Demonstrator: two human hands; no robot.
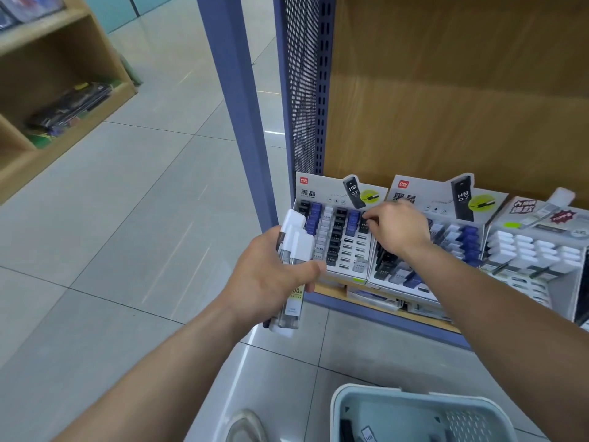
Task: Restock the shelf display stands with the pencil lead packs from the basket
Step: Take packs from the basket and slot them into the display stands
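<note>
Nearest, pale basket (382, 392) holding spare packs (368, 437). Left hand (271, 275) curled round white-capped lead packs (294, 240); right hand (395, 229) pinching black pack (364, 224) in display stand (344, 275). Likely light, rigid, slick plastic; best gripped across flat sides.

Bright, even light; pale glare streaks the glossy grey floor tiles (127, 202). The blue metal shelf post (242, 122) bows with wide-angle distortion; the corners blur.

floor (95, 250): pale glossy tiles | wooden bookcase (47, 90) left | blue upright (236, 106)
</note>
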